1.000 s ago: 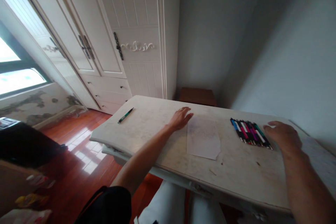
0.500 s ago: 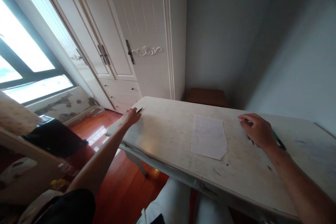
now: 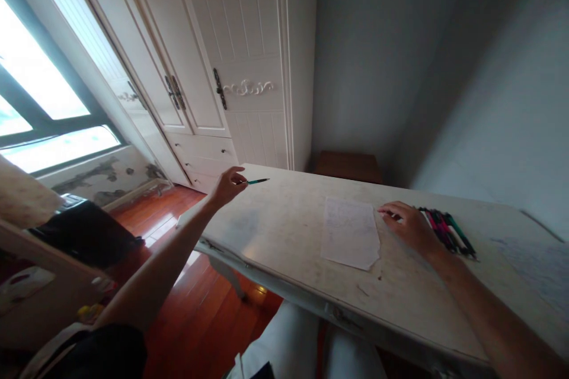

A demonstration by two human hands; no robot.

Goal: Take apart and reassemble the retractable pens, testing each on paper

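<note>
My left hand [image 3: 229,185] is at the far left end of the table, its fingertips closed on the rear end of a slim teal pen [image 3: 258,181]. The pen's dark tip points right, over the tabletop. My right hand [image 3: 406,225] hovers by the right edge of a white sheet of paper [image 3: 351,234], fingers loosely curled and no object visible in them. Just right of that hand lies a row of several pens [image 3: 448,232], with pink, green, white and black parts, partly covered by the hand and wrist.
The pale, stained table [image 3: 284,231] spans the view before me. A white wardrobe [image 3: 253,29] stands beyond its left end, and a brown wooden piece [image 3: 347,166] behind it. Grey wall rises at right. A black case [image 3: 89,231] sits on the red floor [image 3: 195,320].
My right hand has moved left, toward the paper, uncovering the row of pens. My left hand has shifted slightly right and up, and more of its pen shows.
</note>
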